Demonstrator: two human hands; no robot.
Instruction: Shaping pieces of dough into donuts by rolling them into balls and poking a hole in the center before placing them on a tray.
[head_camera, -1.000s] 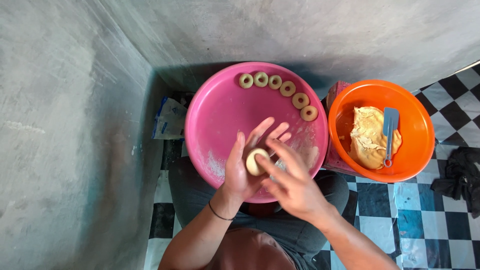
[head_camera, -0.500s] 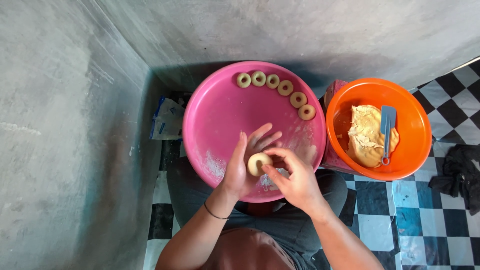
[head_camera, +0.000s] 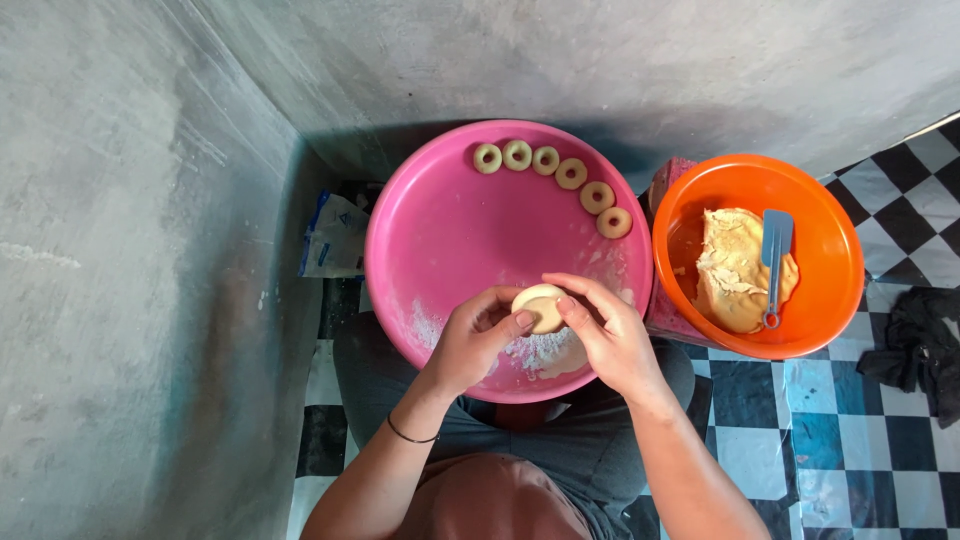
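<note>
A round, flattened piece of pale dough (head_camera: 541, 305) is pinched between the fingers of both hands, above the near part of a big pink basin (head_camera: 440, 225). My left hand (head_camera: 478, 340) grips its left side and my right hand (head_camera: 610, 335) its right side. Flour is scattered on the basin floor under the hands. Several ring-shaped dough pieces (head_camera: 558, 173) lie in a curved row along the basin's far rim.
To the right stands an orange bowl (head_camera: 830, 250) holding a lump of pale dough (head_camera: 730, 270) and a blue spatula (head_camera: 775, 260). A white and blue bag (head_camera: 335, 235) lies left of the basin. Grey walls close in behind and left; dark cloth (head_camera: 920, 350) on the checkered floor.
The left hand was open flat with the dough on its palm and the right hand pressing over it; now both hands hold the dough by the fingertips.
</note>
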